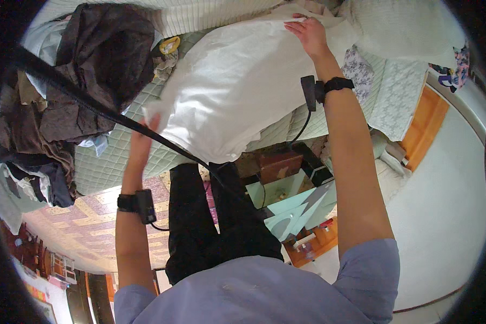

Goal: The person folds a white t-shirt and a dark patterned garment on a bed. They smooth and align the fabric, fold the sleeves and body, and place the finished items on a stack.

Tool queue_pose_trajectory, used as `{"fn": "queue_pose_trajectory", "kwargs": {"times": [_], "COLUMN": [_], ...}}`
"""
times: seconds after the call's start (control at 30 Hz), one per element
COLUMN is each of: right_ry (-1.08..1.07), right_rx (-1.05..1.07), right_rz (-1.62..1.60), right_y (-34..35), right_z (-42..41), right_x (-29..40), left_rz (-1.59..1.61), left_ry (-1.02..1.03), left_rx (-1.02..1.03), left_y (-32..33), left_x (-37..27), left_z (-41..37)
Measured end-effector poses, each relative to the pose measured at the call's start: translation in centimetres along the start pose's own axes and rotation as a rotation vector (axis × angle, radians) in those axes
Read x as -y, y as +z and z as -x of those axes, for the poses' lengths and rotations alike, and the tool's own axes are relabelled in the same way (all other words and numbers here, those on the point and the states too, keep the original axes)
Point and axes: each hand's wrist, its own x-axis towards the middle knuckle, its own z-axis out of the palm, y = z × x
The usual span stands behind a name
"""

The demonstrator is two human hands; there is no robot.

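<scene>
A white cloth [227,81], perhaps a garment, lies spread in front of me on a quilted pale green bed cover [105,162]. My left hand [145,127] is at its left side, blurred, with a bit of white fabric at the fingertips. At the cloth's far right part, my right hand [310,36] pinches the fabric between thumb and fingers. Soft creases and shiny light run over the cloth, and its near edge hangs by the bed's edge. Both wrists wear black straps with small devices.
Dark brown clothes [105,52] lie heaped at left, beside a yellow-rimmed item [170,45]. A black cable [117,115] crosses the view. White ribbed bedding [401,28] lies at far right. A glass-topped table [283,192] stands to the right of my legs.
</scene>
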Motion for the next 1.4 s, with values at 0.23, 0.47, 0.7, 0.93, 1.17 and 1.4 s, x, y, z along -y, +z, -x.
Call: {"fn": "queue_pose_trajectory", "kwargs": {"times": [0.23,0.47,0.7,0.93,1.17,1.4], "right_ry": [0.135,0.251,0.017,-0.010,-0.075,-0.059], "right_rx": [-0.339,-0.514,-0.382,-0.582,-0.746,-0.605], "right_rz": [0.454,0.912,0.717,0.507,0.558,0.648], "right_y": [-0.7,0.1,-3.4,-2.3,-3.3,-4.1], "right_z": [1.7,2.3,4.5,6.0,8.2,4.9], "right_x": [-0.8,-0.1,-2.8,-5.5,-6.7,-4.1], "left_rz": [-0.672,-0.990,-1.250,-1.046,-0.867,-0.770], "left_ry": [0.598,0.604,0.687,0.403,0.413,0.598], "left_rx": [0.286,0.349,-0.330,-0.139,-0.356,-0.497], "left_y": [7.0,8.5,3.8,-1.7,-3.7,-3.9], "left_x": [5.7,7.9,7.3,11.2,12.9,12.6], "left_z": [1.6,1.3,0.5,-0.4,-0.2,-0.8]}}
